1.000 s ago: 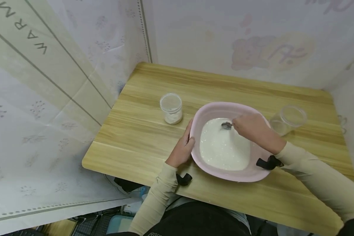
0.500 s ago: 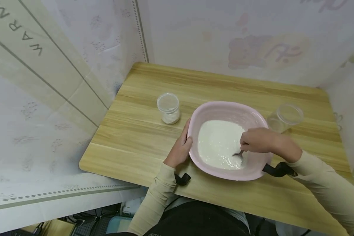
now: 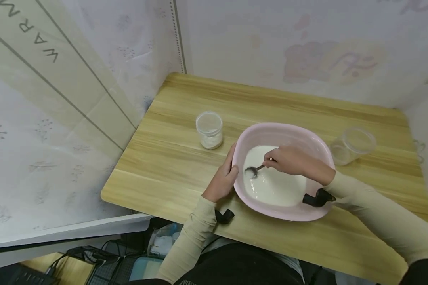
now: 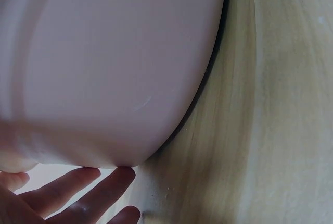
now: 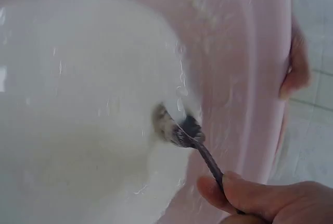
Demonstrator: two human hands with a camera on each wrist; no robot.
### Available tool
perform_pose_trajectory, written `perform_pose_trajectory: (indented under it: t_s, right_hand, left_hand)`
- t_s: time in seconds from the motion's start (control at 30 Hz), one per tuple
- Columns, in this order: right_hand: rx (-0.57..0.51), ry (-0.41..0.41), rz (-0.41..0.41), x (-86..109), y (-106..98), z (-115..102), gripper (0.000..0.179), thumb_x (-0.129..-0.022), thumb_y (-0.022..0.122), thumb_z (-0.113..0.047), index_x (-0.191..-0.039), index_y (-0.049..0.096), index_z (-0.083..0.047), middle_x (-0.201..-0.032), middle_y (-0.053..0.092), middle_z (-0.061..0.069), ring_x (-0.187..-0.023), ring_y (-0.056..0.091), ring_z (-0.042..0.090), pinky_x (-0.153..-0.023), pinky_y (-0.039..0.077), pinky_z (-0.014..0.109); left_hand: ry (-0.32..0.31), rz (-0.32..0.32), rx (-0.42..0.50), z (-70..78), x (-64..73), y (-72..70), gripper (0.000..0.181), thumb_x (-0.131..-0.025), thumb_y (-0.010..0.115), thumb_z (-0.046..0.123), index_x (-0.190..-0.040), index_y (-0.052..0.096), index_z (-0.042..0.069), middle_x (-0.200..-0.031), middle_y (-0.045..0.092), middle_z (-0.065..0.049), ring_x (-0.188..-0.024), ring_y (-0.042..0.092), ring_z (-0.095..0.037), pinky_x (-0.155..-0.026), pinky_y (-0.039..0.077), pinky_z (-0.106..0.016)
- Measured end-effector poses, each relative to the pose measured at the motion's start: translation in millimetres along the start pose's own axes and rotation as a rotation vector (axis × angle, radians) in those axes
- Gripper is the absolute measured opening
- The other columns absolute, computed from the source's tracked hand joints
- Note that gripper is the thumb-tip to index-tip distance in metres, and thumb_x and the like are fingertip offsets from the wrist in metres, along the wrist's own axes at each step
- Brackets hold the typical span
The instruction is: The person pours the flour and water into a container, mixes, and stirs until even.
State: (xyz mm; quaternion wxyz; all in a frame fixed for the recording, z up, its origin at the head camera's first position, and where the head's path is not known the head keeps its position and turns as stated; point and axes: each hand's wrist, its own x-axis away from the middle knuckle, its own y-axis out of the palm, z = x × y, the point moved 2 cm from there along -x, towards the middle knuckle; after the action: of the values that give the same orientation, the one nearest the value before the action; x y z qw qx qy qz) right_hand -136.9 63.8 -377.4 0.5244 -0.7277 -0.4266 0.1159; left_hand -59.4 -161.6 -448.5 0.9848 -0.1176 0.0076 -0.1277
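A pink plastic basin (image 3: 289, 136) holding white liquid (image 3: 279, 188) stands on the wooden table. At its left side my left hand (image 3: 220, 180) holds the basin, with the thumb by the rim; in the left wrist view the fingertips (image 4: 122, 174) touch the outer wall (image 4: 119, 67). My right hand (image 3: 290, 160) reaches over the basin and pinches the handle of a metal spoon (image 3: 252, 171). The right wrist view shows the spoon's bowl (image 5: 179, 130) partly in the liquid near the basin's inner wall.
A clear jar (image 3: 209, 130) with white powder at its bottom stands left of the basin. A clear plastic container (image 3: 353, 146) stands to the right, behind the right forearm. Printed curtains (image 3: 235, 43) hang around the wooden table (image 3: 157, 170).
The spoon in my right hand swept from the back of the basin toward the front right, then across to the left side. The left hand stays on the basin.
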Motion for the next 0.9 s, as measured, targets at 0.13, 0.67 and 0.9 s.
perform_pose_trajectory:
  t_s: [0.13, 0.67, 0.9]
  right_hand:
    - [0.107, -0.019, 0.155, -5.5, -7, 12, 0.022, -0.104, 0.061, -0.016, -0.090, 0.077, -0.012, -0.071, 0.067, 0.000, -0.059, 0.041, 0.005, -0.064, 0.037, 0.027]
    - [0.259, 0.272, -0.005, 51.2, -36, 27, 0.033, -0.102, 0.055, -0.013, -0.071, 0.067, -0.016, -0.061, 0.046, -0.001, -0.057, 0.035, 0.013, -0.055, 0.028, 0.029]
    - [0.140, 0.193, -0.028, 52.2, -29, 9, 0.025, -0.102, 0.060, -0.016, -0.082, 0.074, -0.013, -0.068, 0.057, -0.004, -0.060, 0.043, 0.012, -0.062, 0.038, 0.031]
  left_hand:
    - [-0.011, 0.002, -0.006, 0.1, 0.7, 0.7, 0.069, -0.106, 0.035, 0.026, -0.165, 0.007, 0.048, -0.173, 0.026, 0.003, -0.131, 0.060, -0.029, -0.108, 0.052, -0.049]
    - [-0.026, 0.002, -0.004, 1.3, 3.4, -2.4, 0.070, -0.106, 0.036, 0.021, -0.168, 0.010, 0.040, -0.173, 0.025, 0.001, -0.128, 0.061, -0.034, -0.107, 0.052, -0.051]
    - [-0.029, 0.008, -0.008, 0.6, 2.6, -2.0, 0.070, -0.106, 0.036, 0.022, -0.166, 0.009, 0.044, -0.174, 0.022, 0.006, -0.134, 0.056, -0.031, -0.115, 0.045, -0.050]
